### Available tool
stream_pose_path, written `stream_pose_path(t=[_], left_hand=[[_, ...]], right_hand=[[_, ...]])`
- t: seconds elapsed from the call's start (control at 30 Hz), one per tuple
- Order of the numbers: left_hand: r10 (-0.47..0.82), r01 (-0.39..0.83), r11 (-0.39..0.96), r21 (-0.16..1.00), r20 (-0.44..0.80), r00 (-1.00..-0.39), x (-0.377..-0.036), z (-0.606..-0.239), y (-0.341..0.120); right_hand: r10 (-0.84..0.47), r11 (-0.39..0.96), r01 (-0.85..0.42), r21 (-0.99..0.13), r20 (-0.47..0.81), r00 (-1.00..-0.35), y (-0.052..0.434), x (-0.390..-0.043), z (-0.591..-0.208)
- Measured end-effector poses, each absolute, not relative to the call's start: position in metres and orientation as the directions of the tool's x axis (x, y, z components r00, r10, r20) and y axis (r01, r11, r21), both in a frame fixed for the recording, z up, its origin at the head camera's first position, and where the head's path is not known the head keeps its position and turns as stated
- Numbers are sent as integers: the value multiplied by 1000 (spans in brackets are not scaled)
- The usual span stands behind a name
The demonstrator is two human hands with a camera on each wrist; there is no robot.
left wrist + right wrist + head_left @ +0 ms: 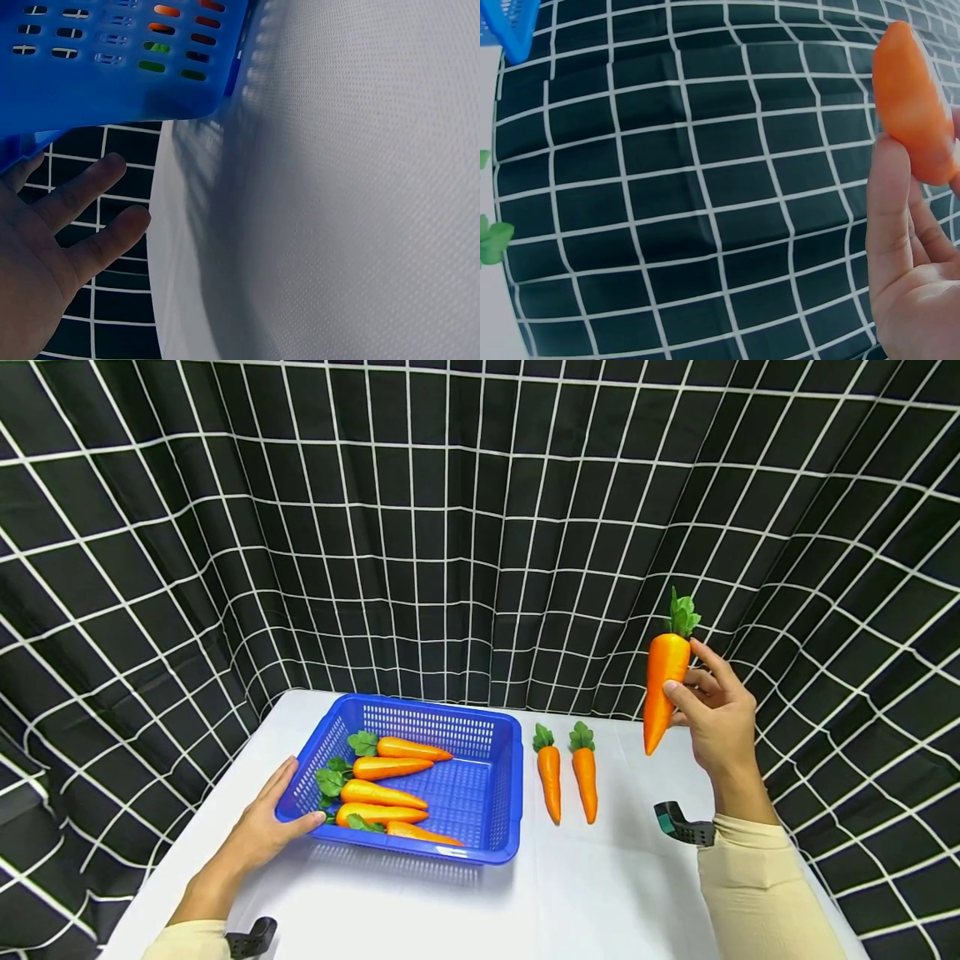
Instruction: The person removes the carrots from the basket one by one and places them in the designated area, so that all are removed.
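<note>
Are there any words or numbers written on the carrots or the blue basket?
None: no words, numbers or labels show in any view. The blue basket, the carrot held in the right hand, the carrots on the table and the checked cloth all bear no writing.

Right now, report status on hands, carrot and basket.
Right hand pinches carrot aloft. Left hand rests open on blue basket. Path to basket clear.
</note>
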State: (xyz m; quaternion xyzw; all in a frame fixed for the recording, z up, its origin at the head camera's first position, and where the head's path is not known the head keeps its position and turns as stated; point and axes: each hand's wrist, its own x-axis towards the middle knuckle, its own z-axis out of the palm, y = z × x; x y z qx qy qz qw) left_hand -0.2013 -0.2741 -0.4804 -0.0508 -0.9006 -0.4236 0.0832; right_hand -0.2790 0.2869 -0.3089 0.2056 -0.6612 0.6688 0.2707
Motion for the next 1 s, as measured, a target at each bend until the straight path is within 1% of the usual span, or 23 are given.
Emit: stream_pose_path(t=[0.23, 0.5, 0.67, 0.93, 1.0], left_hand=[[15, 144, 640, 754, 175, -984, -201, -480, -273], [21, 151, 636, 757, 178, -984, -201, -481, -274], [25, 154, 622, 768, 177, -984, -200, -482, -274], [23, 148, 625, 767, 172, -985, -202, -481, -275], [22, 149, 626, 766, 173, -985, -202, -481, -275]], right_hand=[[123, 40, -586, -809, 586, -801, 290, -284, -317], [145, 37, -575, -817, 574, -806, 293, -287, -325], [158, 47, -543, -838, 543, -824, 295, -291, -331], [216, 185, -439, -879, 472, -855, 301, -301, -355], [225, 197, -410, -890, 448, -865, 302, -303, -360]])
